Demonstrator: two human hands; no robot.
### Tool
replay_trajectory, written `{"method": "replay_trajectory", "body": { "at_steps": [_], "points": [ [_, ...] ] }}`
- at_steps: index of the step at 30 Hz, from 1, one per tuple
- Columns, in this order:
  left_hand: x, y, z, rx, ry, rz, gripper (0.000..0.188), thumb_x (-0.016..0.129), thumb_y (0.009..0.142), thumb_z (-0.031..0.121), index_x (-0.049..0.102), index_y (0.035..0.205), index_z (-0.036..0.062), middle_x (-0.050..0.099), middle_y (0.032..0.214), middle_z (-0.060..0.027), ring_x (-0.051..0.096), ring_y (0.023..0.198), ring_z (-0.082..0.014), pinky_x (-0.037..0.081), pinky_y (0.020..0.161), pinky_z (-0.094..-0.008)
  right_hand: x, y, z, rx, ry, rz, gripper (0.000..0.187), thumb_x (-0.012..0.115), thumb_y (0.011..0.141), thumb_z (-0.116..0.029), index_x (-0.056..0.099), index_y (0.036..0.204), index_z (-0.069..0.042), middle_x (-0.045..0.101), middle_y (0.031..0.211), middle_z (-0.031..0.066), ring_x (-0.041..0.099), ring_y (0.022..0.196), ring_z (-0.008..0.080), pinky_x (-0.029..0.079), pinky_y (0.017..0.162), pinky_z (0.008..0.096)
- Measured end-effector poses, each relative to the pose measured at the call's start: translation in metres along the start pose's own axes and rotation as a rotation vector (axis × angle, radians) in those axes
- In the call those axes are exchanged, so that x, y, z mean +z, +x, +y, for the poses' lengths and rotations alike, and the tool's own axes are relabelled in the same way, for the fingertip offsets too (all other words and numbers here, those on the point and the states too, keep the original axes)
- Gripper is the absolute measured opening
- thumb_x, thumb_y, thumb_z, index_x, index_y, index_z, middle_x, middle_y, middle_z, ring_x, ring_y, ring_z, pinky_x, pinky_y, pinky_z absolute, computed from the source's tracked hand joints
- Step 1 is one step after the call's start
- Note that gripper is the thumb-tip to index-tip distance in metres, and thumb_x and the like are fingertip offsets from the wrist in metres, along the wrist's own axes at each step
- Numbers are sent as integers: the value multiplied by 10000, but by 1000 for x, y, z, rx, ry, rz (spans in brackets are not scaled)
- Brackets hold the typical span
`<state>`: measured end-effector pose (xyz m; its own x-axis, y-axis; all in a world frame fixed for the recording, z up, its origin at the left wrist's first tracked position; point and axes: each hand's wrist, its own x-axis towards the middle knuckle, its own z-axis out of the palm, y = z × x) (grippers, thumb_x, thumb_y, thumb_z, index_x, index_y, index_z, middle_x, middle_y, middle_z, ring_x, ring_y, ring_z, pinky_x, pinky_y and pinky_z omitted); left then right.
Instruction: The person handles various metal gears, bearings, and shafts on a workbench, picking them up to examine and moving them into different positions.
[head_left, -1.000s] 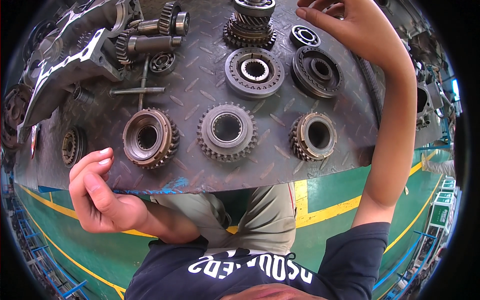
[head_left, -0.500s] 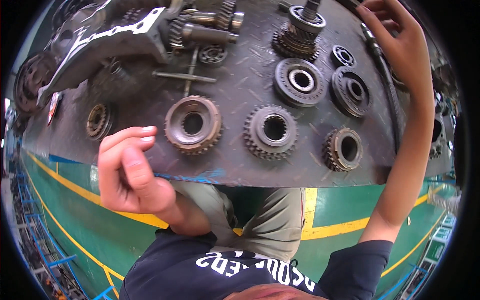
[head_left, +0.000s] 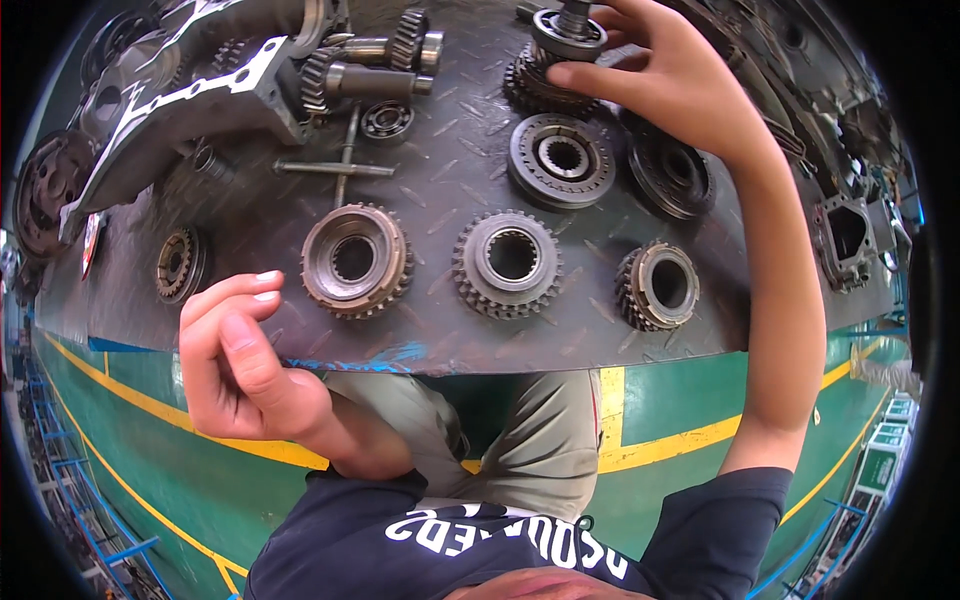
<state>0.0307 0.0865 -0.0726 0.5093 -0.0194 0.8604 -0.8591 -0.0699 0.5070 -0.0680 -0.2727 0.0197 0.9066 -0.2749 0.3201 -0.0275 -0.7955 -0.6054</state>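
My right hand (head_left: 665, 85) is closed about an upright gear shaft (head_left: 545, 80) at the far side of the table. Its thumb lies against the near side of the gears, and the fingers are partly hidden behind the bearing on top. Loosely curled and empty, with thumb and index apart, my left hand (head_left: 250, 365) hovers over the table's near edge. Closest to it are a bronze-edged ring gear (head_left: 178, 265) and a larger synchronizer gear (head_left: 335, 270). Beneath my right wrist a dark synchronizer hub (head_left: 680, 190) is partly covered.
A double-toothed gear (head_left: 480, 260) and a small gear (head_left: 630, 290) stand near the front edge. Behind them lies a round hub (head_left: 535, 185). A metal housing (head_left: 270, 105), two geared shafts (head_left: 385, 82), a bearing (head_left: 387, 120) and a cross-shaped bar (head_left: 365, 170) occupy the left.
My right hand has moved left from the table's far right onto the gear shaft. My left hand has barely moved, and the view has shifted slightly.
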Motion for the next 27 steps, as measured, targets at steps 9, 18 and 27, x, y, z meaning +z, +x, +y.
{"method": "replay_trajectory", "body": {
  "at_steps": [9, 18, 27],
  "points": [
    [-1, 1, -8, 49, 59, -6, 304, 555, 1103, 133, 706, 921, -60, 809, 975, -226, 721, 813, -220, 474, 741, -302, 5, -3, -37, 117, 94, -20, 458, 967, 884, -131, 783, 1278, 15, 859, 1131, 116, 795, 1039, 183, 618, 952, 363],
    [-5, 2, -12, 43, 124, 52, 314, 536, 1124, 120, 719, 948, -64, 814, 980, -196, 692, 800, -202, 446, 714, -296, 18, 3, 1, -139, 38, 227, 497, 920, 788, -202, 810, 1188, 72, 831, 1112, 314, 822, 1123, 423, 637, 999, 469],
    [-8, 1, -17, 37, 84, 14, 335, 554, 1157, 169, 753, 986, -39, 835, 1049, -157, 697, 830, -178, 442, 764, -310, 19, -17, -14, -129, 14, 232, 504, 934, 819, -215, 802, 1215, 68, 835, 1114, 296, 822, 1107, 417, 632, 991, 463]
  ]
}}
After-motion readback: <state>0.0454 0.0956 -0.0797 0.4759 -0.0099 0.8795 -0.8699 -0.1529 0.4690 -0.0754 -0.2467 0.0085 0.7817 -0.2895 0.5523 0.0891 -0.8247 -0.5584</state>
